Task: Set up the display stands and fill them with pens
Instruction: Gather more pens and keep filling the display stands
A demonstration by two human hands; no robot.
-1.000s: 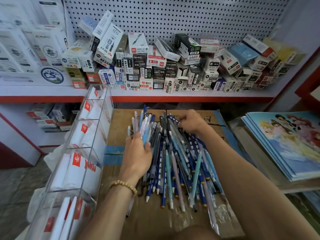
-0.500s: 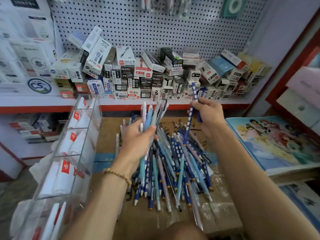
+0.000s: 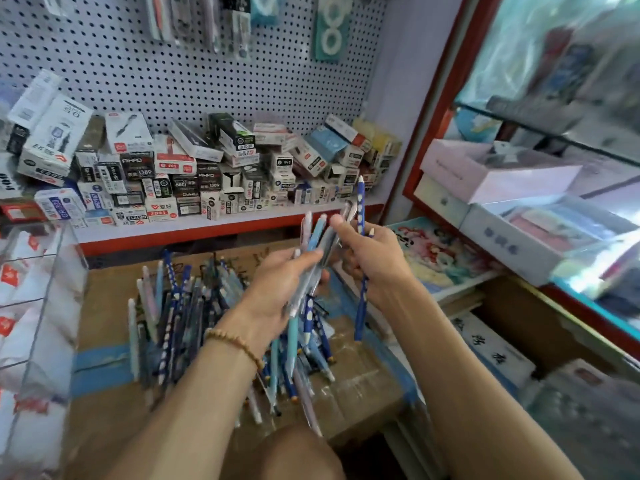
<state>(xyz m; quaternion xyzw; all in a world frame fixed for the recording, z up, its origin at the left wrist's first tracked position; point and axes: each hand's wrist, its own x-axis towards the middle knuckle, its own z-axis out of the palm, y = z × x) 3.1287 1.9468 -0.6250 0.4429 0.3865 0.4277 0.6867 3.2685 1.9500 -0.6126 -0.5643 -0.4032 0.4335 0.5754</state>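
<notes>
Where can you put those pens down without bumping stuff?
Bare cardboard box top shows between the clear display stand and the loose pen pile. More bare top lies right of the pile, near the box edge. The shelf of pen boxes is packed.

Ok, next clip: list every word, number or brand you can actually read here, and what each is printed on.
"AIHAO" and "1389": black box on the shelf, repeated on a second black box.
"2001": white-and-red box, front row.
"GR 393", rotated: blue-and-white box.
"208", upside down: red-and-white box.
Print on the other boxes, the hanging packs on the pegboard and the cartons at right is too blurred or small to read.
</notes>
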